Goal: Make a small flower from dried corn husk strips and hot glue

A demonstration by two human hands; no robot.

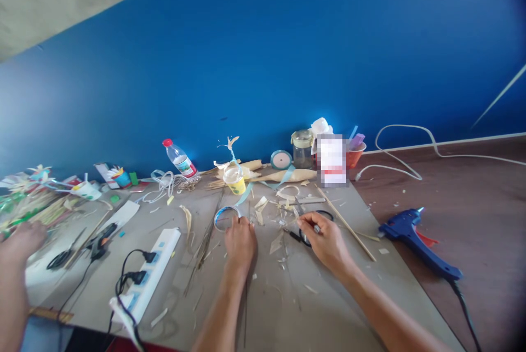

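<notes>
My left hand [240, 239] is closed on the near right side of a roll of tape [219, 221], which stands out as a bluish-white ring on the grey board. To its right, my right hand [324, 239] has its fingers pinched together over what look like black-handled scissors [304, 239]; the hand covers their middle. Scraps of dried husk [260, 208] lie between and beyond my hands. Past the tape stands a yellow-and-white cup [235, 183] with a small husk flower on a pale blue-wrapped stem.
A blue glue gun [423, 245] lies at right; a thin stick [347, 225] lies nearer. At left are a white power strip [158, 264] with plugs and another glue gun [101, 242]. A water bottle [181, 160] and jar [303, 150] stand by the wall. Another person's hand [24, 242] is far left.
</notes>
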